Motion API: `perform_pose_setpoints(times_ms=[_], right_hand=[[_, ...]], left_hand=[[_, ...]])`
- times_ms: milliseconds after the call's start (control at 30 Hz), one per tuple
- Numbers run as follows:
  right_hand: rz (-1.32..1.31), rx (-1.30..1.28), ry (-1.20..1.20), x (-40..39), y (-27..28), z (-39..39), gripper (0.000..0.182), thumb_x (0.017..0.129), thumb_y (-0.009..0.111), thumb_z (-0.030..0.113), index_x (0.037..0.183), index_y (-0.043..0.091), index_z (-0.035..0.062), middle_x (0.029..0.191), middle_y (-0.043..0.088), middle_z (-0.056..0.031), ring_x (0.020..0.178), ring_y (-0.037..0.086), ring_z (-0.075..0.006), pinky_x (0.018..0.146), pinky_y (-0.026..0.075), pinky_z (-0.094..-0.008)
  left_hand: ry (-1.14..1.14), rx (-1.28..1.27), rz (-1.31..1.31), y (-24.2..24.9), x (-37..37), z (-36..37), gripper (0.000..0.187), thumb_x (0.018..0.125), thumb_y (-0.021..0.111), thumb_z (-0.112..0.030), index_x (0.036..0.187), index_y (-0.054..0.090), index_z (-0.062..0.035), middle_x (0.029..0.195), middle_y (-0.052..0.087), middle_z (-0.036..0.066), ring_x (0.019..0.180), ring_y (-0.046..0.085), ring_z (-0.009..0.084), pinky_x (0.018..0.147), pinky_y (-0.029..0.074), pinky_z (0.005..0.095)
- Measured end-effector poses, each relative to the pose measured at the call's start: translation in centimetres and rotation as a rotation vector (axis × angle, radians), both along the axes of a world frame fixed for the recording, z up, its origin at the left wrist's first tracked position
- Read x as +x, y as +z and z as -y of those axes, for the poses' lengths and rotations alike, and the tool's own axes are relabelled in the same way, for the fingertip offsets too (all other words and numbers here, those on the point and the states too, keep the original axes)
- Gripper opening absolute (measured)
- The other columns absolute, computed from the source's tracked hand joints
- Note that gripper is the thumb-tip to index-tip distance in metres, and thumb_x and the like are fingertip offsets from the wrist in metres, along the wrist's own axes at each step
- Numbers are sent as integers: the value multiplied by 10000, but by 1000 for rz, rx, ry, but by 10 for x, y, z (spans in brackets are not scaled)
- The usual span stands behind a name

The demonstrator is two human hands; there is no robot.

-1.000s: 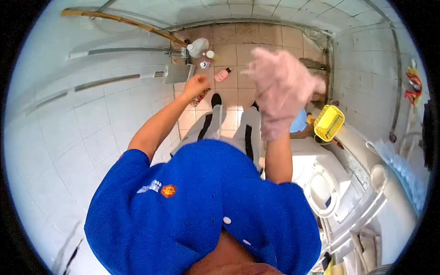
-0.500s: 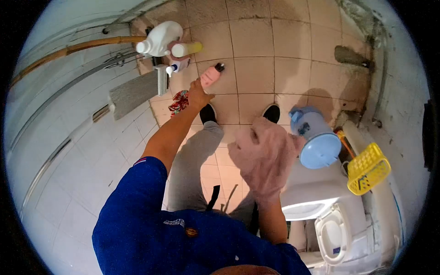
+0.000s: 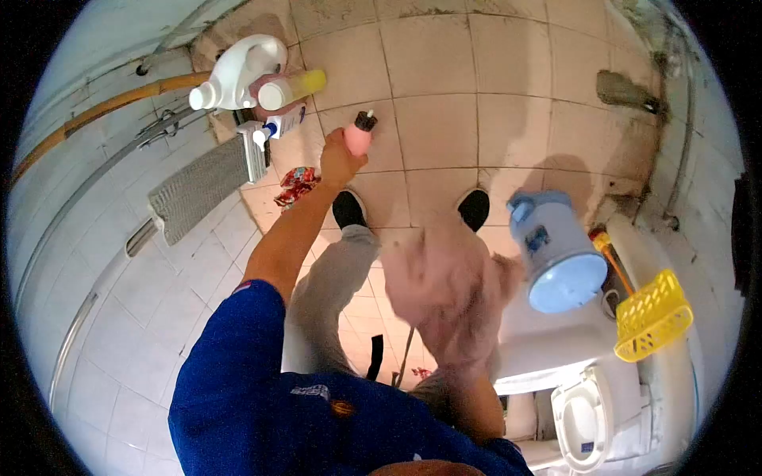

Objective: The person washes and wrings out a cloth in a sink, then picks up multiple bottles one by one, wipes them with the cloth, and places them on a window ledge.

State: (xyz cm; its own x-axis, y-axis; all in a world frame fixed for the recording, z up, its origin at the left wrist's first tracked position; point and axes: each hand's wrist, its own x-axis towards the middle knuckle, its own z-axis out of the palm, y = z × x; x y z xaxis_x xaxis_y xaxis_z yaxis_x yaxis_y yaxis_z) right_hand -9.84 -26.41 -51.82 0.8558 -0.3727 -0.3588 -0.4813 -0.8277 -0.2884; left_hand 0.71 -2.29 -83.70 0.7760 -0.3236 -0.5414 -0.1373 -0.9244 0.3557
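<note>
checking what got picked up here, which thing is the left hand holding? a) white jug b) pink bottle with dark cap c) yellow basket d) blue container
b: the left hand is closed around the pink bottle, lifted with its dark cap up, while the white jug, yellow basket and blue container sit untouched.

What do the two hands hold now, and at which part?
The left hand grips the pink bottle at its lower body. The right hand, in a pink glove, is blurred; nothing visible is in it.
</note>
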Motion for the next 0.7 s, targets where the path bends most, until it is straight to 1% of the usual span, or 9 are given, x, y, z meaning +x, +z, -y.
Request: perform_pose_setpoints(times_ms=[167,267,467,500,533,600,633,667,700], right_hand=[[-54,-237,355,-38,41,3,48,803,549,88,818,547,134,759,544,-17,759,552,-149,690,438,-322],[300,148,-219,-62,96,3,107,818,563,96,915,603,115,834,588,-30,773,565,-176,748,457,-311],[458,653,-764,-56,181,-12,329,803,609,100,1128,593,49,958,608,-92,893,576,-286,883,444,-365],[474,643,-765,-71,182,-8,329,803,609,100,1128,593,49,958,608,-92,893,576,-286,883,444,-365],[575,421,-433,-91,175,-2,350,793,622,115,1136,599,51,969,610,-103,909,584,-269,868,456,-353],[420,262,-136,-83,260,29,378,752,636,112,1122,634,36,1027,621,-122,932,615,-253,811,499,-345],[451,235,-135,-75,298,38,378,752,636,112,1122,634,36,1027,621,-122,932,615,-253,811,499,-345],[590,667,-422,-73,330,43,399,701,675,135,1083,612,43,982,613,-79,865,593,-216,764,494,-314],[664,763,-454,-73,354,50,373,716,677,159,1065,602,49,969,612,-64,838,588,-202,742,498,-310]], left_hand=[[165,-279,-41,191,-29,73,777,583,820,-192,1246,465,3,1140,545,191,1026,571,352,880,482,402],[101,-364,10,307,-49,105,763,576,832,-185,1231,484,-4,1115,552,182,1027,566,337,888,470,394],[-100,-601,-4,486,-91,148,729,608,833,-200,1239,507,-37,1099,554,161,1036,555,329,898,459,402],[-146,-622,51,516,-96,152,737,619,839,-217,1253,507,-42,1111,549,156,1052,546,315,924,451,401],[-199,-616,108,545,-94,157,782,606,845,-213,1286,496,-48,1116,535,157,1059,541,328,927,450,401],[-254,-644,121,606,-94,163,803,595,850,-211,1295,493,-45,1123,527,160,1068,539,332,937,447,399],[-298,-653,118,632,-90,168,824,584,855,-209,1303,489,-42,1131,520,163,1077,537,336,946,444,397],[-303,-754,49,660,-88,172,843,587,867,-218,1310,480,-22,1181,504,163,1106,535,301,951,444,383],[-314,-772,71,679,-90,169,843,587,867,-218,1310,480,-22,1181,504,163,1106,535,301,951,444,383]])
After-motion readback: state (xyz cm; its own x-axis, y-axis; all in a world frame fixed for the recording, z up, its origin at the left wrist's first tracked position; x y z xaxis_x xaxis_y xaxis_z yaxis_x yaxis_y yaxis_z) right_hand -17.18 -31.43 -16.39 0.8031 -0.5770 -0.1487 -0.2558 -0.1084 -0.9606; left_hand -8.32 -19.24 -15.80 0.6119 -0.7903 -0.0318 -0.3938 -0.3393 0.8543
